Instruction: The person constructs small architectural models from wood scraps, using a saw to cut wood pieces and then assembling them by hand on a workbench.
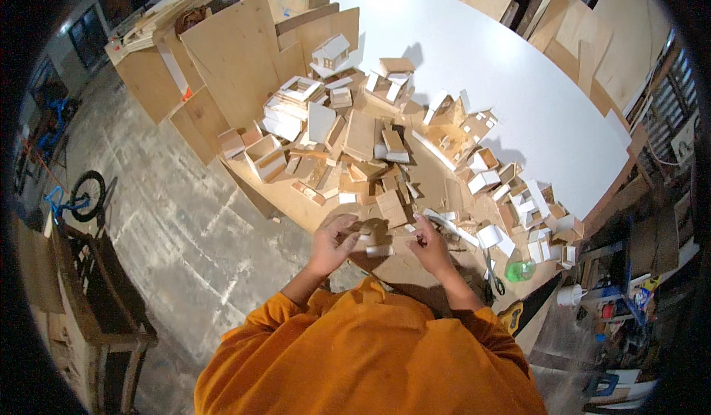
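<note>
At the table's near edge, my left hand (335,245) has its thumb and fingers apart, curved beside a small brown-and-white cardboard piece (379,251). Across from it, my right hand (432,249) is closed in a pinch. A small tan piece shows at its fingertips, too small to make out clearly. Just beyond the hands lies a flat brown cardboard rectangle (391,208) among loose scraps. Scissors (497,282) with dark handles rest to the right of my right hand, beside a white folded piece (490,236).
Small white-and-brown model houses (330,54) and an open-roofed model (444,135) crowd the table. A green round container (519,270) stands at the right edge. Behind rises a large white board (474,52); plywood sheets (231,67) lean at left. A bicycle wheel (88,196) stands on the floor.
</note>
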`<state>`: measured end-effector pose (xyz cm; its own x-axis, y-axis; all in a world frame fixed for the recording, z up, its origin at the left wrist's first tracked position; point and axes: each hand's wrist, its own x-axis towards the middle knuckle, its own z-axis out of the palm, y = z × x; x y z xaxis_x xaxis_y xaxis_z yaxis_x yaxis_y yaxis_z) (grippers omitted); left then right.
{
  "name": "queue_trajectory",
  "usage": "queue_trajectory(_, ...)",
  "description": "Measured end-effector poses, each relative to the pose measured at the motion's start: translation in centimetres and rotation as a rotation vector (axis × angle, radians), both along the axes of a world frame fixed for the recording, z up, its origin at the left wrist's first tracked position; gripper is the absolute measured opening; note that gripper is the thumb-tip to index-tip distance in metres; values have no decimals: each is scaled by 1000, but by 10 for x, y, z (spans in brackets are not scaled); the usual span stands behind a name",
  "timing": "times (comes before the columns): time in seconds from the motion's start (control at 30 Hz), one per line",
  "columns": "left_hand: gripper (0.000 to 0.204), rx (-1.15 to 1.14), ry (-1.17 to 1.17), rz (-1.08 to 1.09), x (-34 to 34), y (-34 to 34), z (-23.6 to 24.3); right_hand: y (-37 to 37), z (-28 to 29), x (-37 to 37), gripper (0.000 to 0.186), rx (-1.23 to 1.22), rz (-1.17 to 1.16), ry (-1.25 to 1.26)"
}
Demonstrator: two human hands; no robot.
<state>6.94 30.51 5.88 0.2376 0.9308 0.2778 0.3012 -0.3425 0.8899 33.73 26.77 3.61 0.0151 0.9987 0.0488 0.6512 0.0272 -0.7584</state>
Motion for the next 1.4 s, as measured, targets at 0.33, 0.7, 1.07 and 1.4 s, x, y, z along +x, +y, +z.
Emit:
queue_trajectory(0.33, 62, 189, 164, 353, -19, 108, -4, -6, -5, -3, 67, -50, -71, -31)
queue_trajectory(0.7, 53, 135, 113, 293, -6, 165, -12, -8, 0, -8, 61, -65, -106, 80)
queue_trajectory(1.07, 46, 108, 387, 451, -14, 185, -8, -8, 5, -9, 60, -59, -65, 69)
queue_trajectory(1.4, 44, -38, 663, 342, -13, 207, -17, -10, -16, 1, 63, 24, -42, 52)
